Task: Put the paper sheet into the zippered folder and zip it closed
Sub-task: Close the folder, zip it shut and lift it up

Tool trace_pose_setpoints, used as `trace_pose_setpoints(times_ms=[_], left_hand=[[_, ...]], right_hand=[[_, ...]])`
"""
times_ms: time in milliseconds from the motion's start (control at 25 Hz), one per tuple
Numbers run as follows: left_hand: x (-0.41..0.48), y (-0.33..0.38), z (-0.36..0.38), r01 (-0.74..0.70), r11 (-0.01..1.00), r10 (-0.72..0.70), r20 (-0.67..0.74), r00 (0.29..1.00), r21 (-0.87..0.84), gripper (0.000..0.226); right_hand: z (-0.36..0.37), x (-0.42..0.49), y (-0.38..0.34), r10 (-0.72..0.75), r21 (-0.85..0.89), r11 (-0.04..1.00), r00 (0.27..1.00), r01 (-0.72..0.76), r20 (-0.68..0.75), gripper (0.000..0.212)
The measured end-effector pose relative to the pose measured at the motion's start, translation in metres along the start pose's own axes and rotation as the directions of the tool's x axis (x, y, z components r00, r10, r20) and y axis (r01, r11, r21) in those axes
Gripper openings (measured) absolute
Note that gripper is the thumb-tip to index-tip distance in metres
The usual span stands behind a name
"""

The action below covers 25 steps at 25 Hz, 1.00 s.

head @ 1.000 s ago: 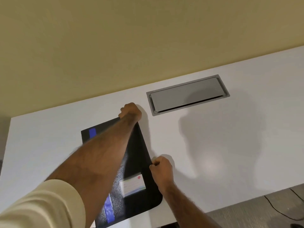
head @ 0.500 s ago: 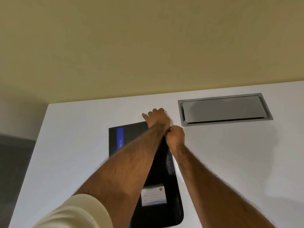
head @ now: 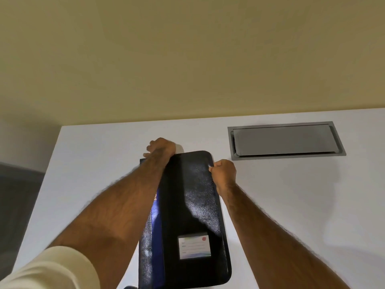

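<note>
A black zippered folder (head: 187,209) with a blue stripe and a white label lies lengthwise on the white desk (head: 291,195). My left hand (head: 161,147) grips the folder's far edge near its left corner, fingers curled over it. My right hand (head: 224,173) pinches something small at the folder's right edge near the far corner, apparently the zipper pull. The paper sheet is not visible.
A grey cable hatch (head: 285,140) is set flush into the desk at the back right. The desk's left edge runs beside my left arm, with dark floor (head: 16,195) beyond it. A beige wall rises behind the desk.
My right hand ran from the folder's near right side up to the far corner, then shifted right along the edge. The left hand kept its grip on the far edge. The view shifted.
</note>
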<state>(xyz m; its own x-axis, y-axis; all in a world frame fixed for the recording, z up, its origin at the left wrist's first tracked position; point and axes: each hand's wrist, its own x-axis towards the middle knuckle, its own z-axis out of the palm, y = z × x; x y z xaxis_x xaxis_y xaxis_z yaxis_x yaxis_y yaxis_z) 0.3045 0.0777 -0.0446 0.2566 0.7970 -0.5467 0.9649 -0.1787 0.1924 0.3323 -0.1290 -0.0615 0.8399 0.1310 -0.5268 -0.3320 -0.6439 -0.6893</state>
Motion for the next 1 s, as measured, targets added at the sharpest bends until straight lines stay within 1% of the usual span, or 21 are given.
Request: trace_pose_setpoints(times_ms=[80, 200, 320, 440, 560, 640, 680, 800, 920, 1000], left_hand=[[0.012, -0.019, -0.011, 0.047, 0.996, -0.045, 0.029, 0.999, -0.08, 0.043], [0.029, -0.049, -0.028, 0.102, 0.962, -0.089, 0.061, 0.994, -0.254, 0.041], [0.039, -0.077, -0.043, 0.119, 0.905, -0.088, 0.094, 0.992, -0.409, 0.036], [0.042, -0.1, -0.05, 0.147, 0.855, -0.106, 0.112, 0.988, -0.497, 0.034], [0.033, -0.1, -0.048, 0.128, 0.807, -0.065, 0.128, 0.99, -0.576, 0.004], [0.029, -0.103, -0.044, 0.113, 0.769, -0.053, 0.113, 0.992, -0.629, 0.019], [0.027, -0.106, -0.042, 0.091, 0.76, -0.033, 0.102, 0.994, -0.643, 0.023], [0.007, -0.119, -0.034, -0.024, 0.781, 0.054, 0.03, 0.998, -0.624, 0.014], [-0.04, -0.144, -0.018, -0.194, 0.864, 0.161, -0.111, 0.981, -0.464, 0.004], [-0.075, -0.174, 0.002, -0.298, 0.88, 0.271, -0.123, 0.955, -0.37, 0.007]], right_hand=[[-0.001, 0.0, 0.0, 0.0, -0.02, 1.0, 1.0, 0.0, 0.006, 0.026], [-0.003, -0.001, 0.001, 0.011, -0.003, 1.0, 1.0, -0.011, -0.012, 0.026], [-0.004, -0.004, 0.003, 0.013, 0.043, 0.999, 0.999, -0.011, -0.031, 0.026], [-0.003, -0.007, 0.002, 0.005, 0.066, 0.998, 1.0, -0.004, -0.007, 0.015], [-0.005, -0.004, 0.005, 0.022, 0.071, 0.997, 1.0, -0.021, -0.01, 0.008], [-0.005, -0.005, 0.007, 0.018, 0.074, 0.997, 1.0, -0.018, 0.0, 0.007], [-0.006, -0.006, 0.008, 0.006, 0.073, 0.997, 1.0, -0.006, 0.005, 0.007], [-0.015, -0.017, 0.014, -0.044, 0.018, 0.999, 0.999, 0.044, 0.018, 0.01], [-0.028, -0.043, 0.039, -0.081, -0.122, 0.988, 0.993, 0.091, 0.084, 0.002], [-0.036, -0.067, 0.066, -0.085, -0.212, 0.971, 0.99, 0.108, 0.113, 0.01]])
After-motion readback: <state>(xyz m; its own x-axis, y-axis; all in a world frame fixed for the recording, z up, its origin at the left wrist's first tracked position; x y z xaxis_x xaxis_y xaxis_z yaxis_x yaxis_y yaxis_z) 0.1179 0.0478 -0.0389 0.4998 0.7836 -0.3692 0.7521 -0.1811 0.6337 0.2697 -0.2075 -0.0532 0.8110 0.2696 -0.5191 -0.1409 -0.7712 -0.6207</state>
